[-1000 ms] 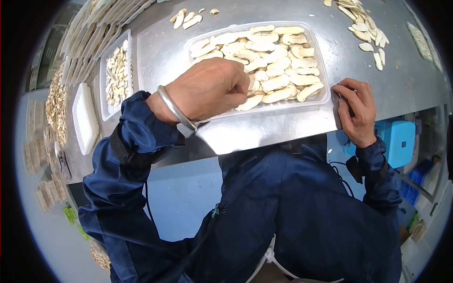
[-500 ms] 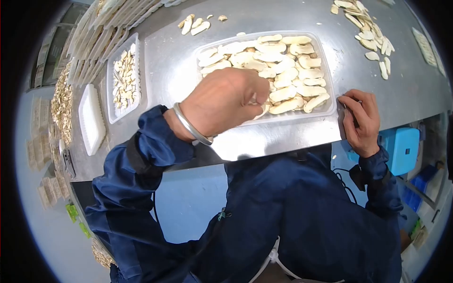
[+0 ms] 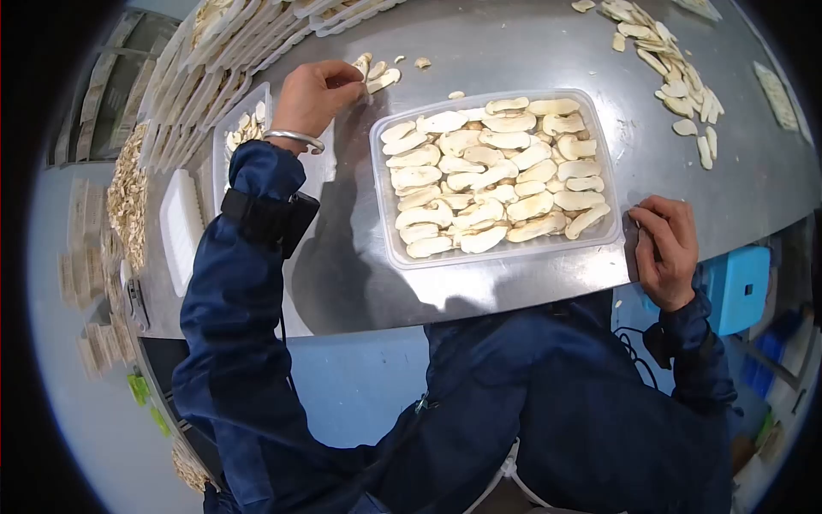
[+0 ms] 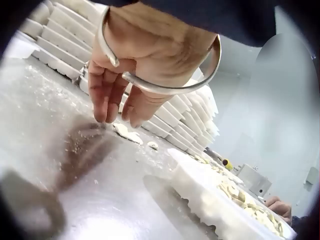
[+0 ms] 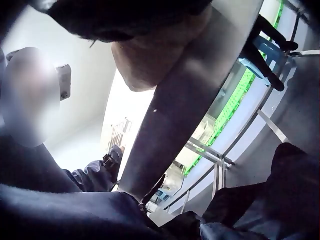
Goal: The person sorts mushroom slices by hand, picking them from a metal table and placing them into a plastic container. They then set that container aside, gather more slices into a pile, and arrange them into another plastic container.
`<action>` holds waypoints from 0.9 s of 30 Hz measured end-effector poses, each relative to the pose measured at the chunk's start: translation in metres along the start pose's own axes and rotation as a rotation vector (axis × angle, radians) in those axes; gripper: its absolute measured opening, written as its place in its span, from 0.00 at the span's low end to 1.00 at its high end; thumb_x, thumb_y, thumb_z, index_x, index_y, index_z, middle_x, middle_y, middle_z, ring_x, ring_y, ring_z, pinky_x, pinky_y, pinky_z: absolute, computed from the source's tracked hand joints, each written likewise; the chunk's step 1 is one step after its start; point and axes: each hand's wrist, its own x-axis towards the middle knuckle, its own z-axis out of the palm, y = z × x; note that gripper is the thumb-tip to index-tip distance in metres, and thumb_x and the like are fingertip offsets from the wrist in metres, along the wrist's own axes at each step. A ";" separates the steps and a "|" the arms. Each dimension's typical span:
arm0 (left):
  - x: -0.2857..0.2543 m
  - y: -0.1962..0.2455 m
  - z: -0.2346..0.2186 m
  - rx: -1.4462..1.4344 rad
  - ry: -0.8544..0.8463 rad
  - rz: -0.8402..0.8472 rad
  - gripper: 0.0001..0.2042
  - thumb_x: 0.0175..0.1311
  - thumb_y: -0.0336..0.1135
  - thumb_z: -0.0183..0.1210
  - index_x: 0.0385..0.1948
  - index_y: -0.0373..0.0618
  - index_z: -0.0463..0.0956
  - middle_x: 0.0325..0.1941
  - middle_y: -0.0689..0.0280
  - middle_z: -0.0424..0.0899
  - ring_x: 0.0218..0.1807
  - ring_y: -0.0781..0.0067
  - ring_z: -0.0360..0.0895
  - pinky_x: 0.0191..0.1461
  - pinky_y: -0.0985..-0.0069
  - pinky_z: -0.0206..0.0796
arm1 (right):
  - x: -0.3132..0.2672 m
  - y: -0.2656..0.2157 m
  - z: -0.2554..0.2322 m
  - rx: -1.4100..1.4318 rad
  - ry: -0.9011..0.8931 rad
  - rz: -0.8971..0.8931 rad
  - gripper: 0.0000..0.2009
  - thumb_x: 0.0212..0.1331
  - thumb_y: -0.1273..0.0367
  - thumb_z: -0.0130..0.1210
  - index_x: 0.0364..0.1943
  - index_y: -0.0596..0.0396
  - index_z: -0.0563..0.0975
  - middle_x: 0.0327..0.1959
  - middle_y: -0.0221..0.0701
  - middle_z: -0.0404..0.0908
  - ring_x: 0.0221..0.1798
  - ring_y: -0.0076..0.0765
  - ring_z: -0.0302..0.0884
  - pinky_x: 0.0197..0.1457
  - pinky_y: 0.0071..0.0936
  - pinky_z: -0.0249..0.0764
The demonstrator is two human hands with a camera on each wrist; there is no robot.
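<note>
My left hand (image 3: 312,101), with a metal bangle at the wrist, reaches to a small pile of pale mushroom slices (image 3: 385,80) at the back left of the steel table. Its fingers (image 4: 101,107) point down at the tabletop, thumb a little apart, close beside the slices in the left wrist view. Nearer the middle stands a clear plastic tray (image 3: 501,254) lined with rows of mushroom slices (image 3: 531,206). My right hand (image 3: 668,253) rests on the table's front edge, right of the tray, fingers loosely bent and holding nothing.
Stacked white trays (image 3: 201,94) rise at the back left. Below them are a tray of small pieces (image 3: 246,130) and an upturned white tray (image 3: 180,231). More mushroom slices (image 3: 672,73) lie loose at the back right. A blue bin (image 3: 738,289) stands under the table's right side.
My left hand has left the near-left part of the slice tray and moved back and left to the small pile. The right hand has stayed at the table edge. The head view has shifted slightly.
</note>
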 end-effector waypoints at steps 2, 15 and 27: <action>0.005 0.002 0.011 0.045 0.012 0.011 0.12 0.58 0.36 0.65 0.38 0.38 0.83 0.30 0.65 0.86 0.32 0.80 0.79 0.39 0.78 0.71 | 0.000 0.000 0.001 -0.007 0.001 0.001 0.15 0.42 0.84 0.52 0.38 0.63 0.79 0.40 0.39 0.77 0.41 0.45 0.73 0.44 0.34 0.72; 0.018 -0.007 0.018 0.061 -0.092 0.019 0.13 0.47 0.40 0.69 0.28 0.42 0.83 0.27 0.59 0.85 0.30 0.64 0.82 0.40 0.70 0.73 | -0.003 0.002 0.004 -0.010 -0.001 -0.018 0.14 0.45 0.83 0.52 0.39 0.62 0.79 0.41 0.39 0.77 0.40 0.43 0.74 0.43 0.34 0.72; -0.081 0.052 -0.032 -0.624 -0.250 -0.101 0.04 0.60 0.23 0.62 0.36 0.38 0.82 0.31 0.70 0.83 0.33 0.83 0.76 0.42 0.82 0.70 | -0.004 0.002 0.004 0.010 -0.004 -0.017 0.14 0.46 0.83 0.51 0.40 0.62 0.79 0.41 0.40 0.76 0.41 0.44 0.74 0.45 0.34 0.72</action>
